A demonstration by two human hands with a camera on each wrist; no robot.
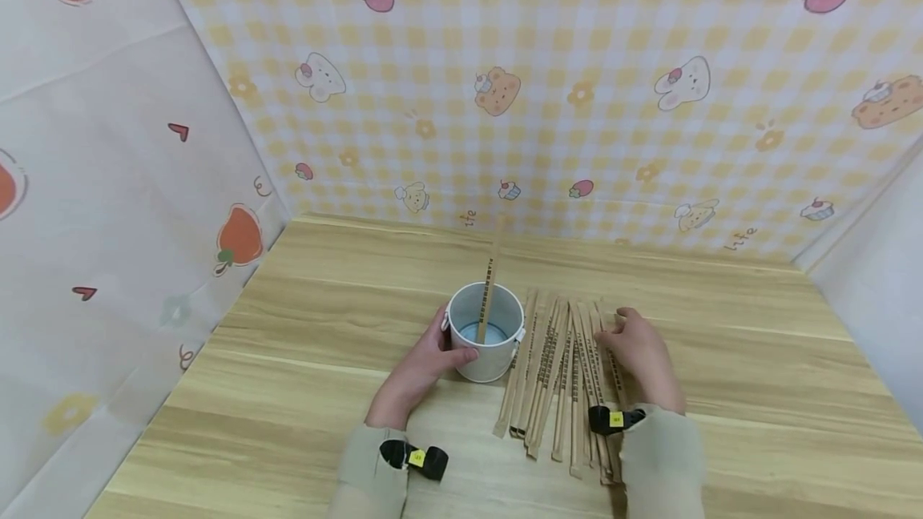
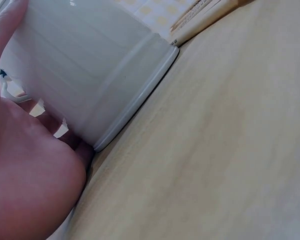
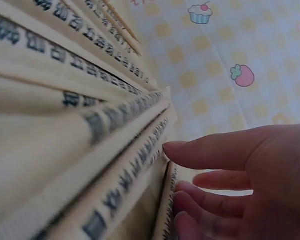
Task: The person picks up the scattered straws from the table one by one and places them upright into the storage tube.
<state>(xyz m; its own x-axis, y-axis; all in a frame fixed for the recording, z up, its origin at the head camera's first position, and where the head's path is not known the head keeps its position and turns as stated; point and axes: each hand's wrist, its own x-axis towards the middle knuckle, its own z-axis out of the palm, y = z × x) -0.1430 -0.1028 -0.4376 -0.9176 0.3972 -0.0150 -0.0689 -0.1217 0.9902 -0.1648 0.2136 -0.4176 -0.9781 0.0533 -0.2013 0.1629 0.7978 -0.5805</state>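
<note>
A small white bucket [image 1: 486, 363] stands on the wooden table, with one brown paper-wrapped straw [image 1: 490, 275] leaning upright inside it. My left hand [image 1: 433, 351] grips the bucket from its left side, thumb across the front. In the left wrist view the bucket [image 2: 90, 70] has its base on the tabletop. To its right lies a spread of paper-wrapped straws [image 1: 551, 359], printed with dark characters. My right hand [image 1: 638, 347] is at the right side of the spread. In the right wrist view its thumb tip touches a straw [image 3: 135, 175], and the other fingers lie beside the rightmost straw [image 3: 165, 215].
A wood-grain table [image 1: 764, 383] extends around the bucket and straws. Behind it hangs a yellow-checked cloth [image 1: 562, 134] with cartoon prints, and a white printed cloth [image 1: 130, 183] covers the left side. Each wrist wears a black camera strap.
</note>
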